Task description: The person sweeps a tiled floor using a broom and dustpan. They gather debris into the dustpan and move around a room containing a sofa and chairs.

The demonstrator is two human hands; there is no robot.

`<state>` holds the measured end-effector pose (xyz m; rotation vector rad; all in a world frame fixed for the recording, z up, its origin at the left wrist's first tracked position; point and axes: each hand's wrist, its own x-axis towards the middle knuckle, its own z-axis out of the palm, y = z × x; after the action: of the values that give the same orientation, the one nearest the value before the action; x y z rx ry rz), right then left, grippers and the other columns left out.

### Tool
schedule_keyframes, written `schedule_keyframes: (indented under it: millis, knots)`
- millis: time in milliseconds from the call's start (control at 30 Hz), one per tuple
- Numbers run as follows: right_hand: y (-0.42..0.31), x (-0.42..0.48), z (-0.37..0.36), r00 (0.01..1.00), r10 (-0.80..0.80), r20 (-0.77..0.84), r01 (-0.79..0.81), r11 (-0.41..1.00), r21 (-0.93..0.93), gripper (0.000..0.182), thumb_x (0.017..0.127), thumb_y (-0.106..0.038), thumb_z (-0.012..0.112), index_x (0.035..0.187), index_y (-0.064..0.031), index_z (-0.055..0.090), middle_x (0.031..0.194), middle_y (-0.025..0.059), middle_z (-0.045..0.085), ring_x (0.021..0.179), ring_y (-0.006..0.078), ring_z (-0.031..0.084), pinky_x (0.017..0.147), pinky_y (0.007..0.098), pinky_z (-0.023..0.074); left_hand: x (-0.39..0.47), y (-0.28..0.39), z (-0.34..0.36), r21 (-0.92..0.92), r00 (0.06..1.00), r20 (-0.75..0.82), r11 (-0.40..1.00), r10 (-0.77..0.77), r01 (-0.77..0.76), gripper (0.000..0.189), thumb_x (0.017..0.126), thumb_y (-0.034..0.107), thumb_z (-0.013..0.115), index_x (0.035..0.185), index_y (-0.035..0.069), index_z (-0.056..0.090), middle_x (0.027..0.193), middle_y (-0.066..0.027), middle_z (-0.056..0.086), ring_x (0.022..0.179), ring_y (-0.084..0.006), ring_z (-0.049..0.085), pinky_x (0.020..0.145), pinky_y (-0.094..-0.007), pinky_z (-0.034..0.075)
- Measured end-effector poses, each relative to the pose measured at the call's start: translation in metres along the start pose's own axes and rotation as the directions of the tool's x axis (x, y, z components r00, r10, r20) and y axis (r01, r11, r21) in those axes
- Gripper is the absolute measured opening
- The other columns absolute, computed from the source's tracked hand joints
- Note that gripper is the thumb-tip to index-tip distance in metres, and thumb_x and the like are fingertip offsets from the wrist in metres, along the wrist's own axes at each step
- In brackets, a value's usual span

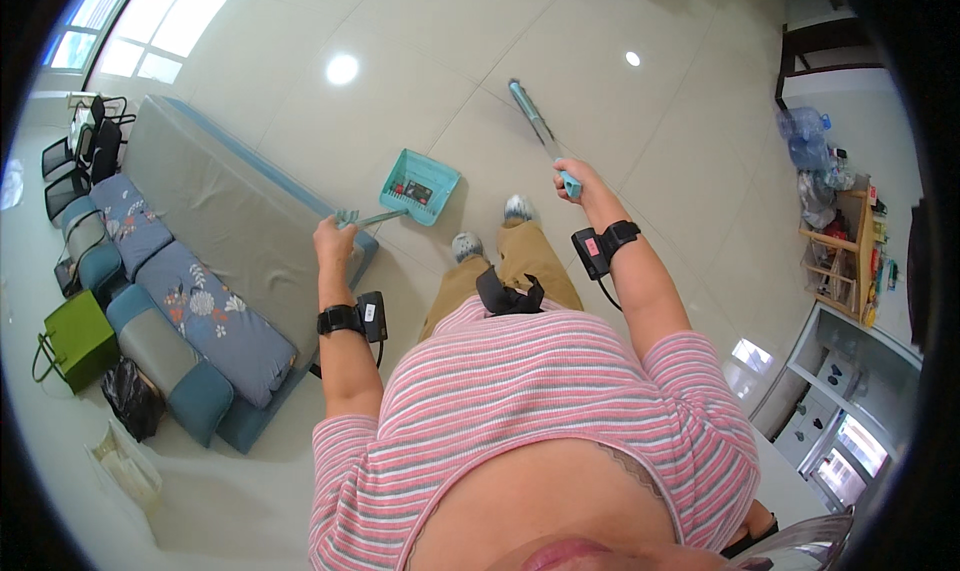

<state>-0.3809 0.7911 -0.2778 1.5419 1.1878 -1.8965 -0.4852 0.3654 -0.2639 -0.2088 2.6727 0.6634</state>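
Note:
My left hand (334,241) grips the handle of a turquoise plastic dustpan (444,184). The pan hangs out in front of my feet, just right of the sofa, and a few dark and red bits lie inside it near its comb teeth. In my right hand (579,181) is the end of a long-handled broom (534,113) with a turquoise grip. The broom slants away to the far left, its turquoise head with dark bristles over the tiled floor (450,53). Whether dustpan or broom touches the floor is hard to tell.
A grey and blue sofa (225,173) with floral cushions (214,316) runs along my left. Behind it are a green bag (79,338), a black plastic bag (131,398) and black chairs (67,188). To the right stand a wooden rack (840,252) and large water bottles (806,135).

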Motion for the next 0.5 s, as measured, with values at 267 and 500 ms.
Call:
schedule_keyframes:
  millis: [267, 500]
  knots:
    - [-0.113, 0.057, -0.049, 0.999, -0.038, -0.003, 0.038, 0.997, 0.063, 0.013, 0.078, -0.019, 0.046, 0.077, -0.008, 0.039, 0.048, 0.0033, 0.045, 0.037, 0.0122, 0.042, 0.032, 0.0236, 0.0339, 0.089, 0.105, 0.026, 0.078, 0.997, 0.028, 0.994, 0.071, -0.073, 0.039, 0.06, 0.021, 0.059, 0.088, -0.005, 0.056, 0.067, -0.0213, 0.057, 0.067, -0.032, 0.058, 0.063, -0.037, 0.044]
    - [-0.197, 0.125, -0.077, 0.984, -0.139, -0.113, 0.135, 0.99, -0.041, 0.023, 0.072, -0.011, 0.053, 0.092, -0.0022, 0.046, 0.059, 0.0081, 0.051, 0.042, 0.0164, 0.048, 0.034, 0.0288, 0.0376, 0.171, 0.201, 0.049, 0.128, 0.988, 0.096, 0.983, 0.121, -0.133, 0.035, 0.061, 0.02, 0.058, 0.087, -0.004, 0.056, 0.065, -0.0188, 0.057, 0.063, -0.0294, 0.058, 0.059, -0.0372, 0.044]
